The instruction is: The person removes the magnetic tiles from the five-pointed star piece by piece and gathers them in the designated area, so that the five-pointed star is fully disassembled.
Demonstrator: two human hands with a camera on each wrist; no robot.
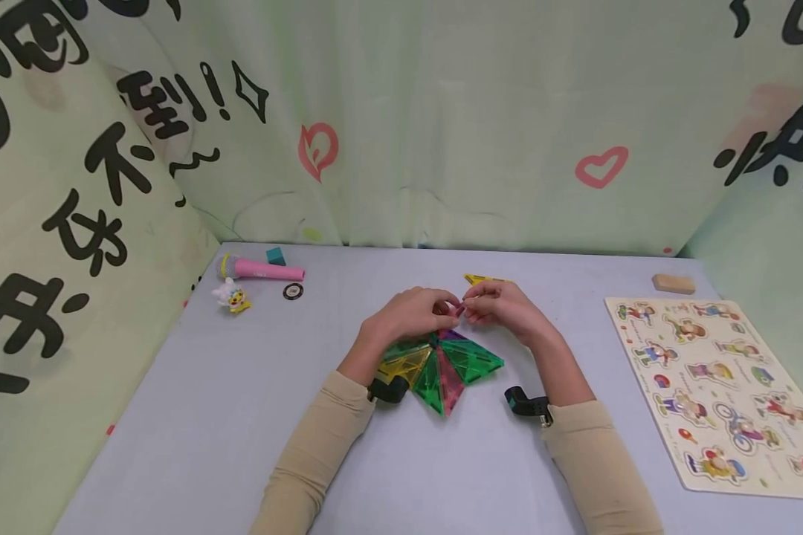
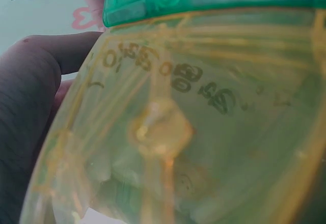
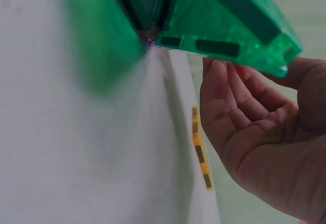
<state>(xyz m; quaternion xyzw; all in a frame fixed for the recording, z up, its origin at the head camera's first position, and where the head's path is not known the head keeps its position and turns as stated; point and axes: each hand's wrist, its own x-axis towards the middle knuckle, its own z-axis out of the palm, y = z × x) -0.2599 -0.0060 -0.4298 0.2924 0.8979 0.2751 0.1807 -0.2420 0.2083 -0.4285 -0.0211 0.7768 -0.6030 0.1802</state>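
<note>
Translucent magnetic tiles stand joined in a fan-like build on the table, with green tiles [image 1: 475,360], a yellow tile [image 1: 401,364] and a red tile [image 1: 449,380] on the near side. At its far top edge my left hand [image 1: 415,310] pinches a small reddish tile [image 1: 458,310] between thumb and fingers. My right hand [image 1: 502,305] pinches the same piece from the other side, fingertips close to the left ones. In the left wrist view the yellow tile [image 2: 163,132] covers most of that hand. A green tile [image 3: 224,25] hides the right fingertips in the right wrist view.
Another yellow tile [image 1: 483,279] lies just beyond the right hand. Back left are a pink toy microphone [image 1: 268,269], a teal block [image 1: 276,256], a black disc [image 1: 293,291] and a small figurine [image 1: 232,296]. On the right lie a picture puzzle board [image 1: 702,371] and a wooden block [image 1: 673,284].
</note>
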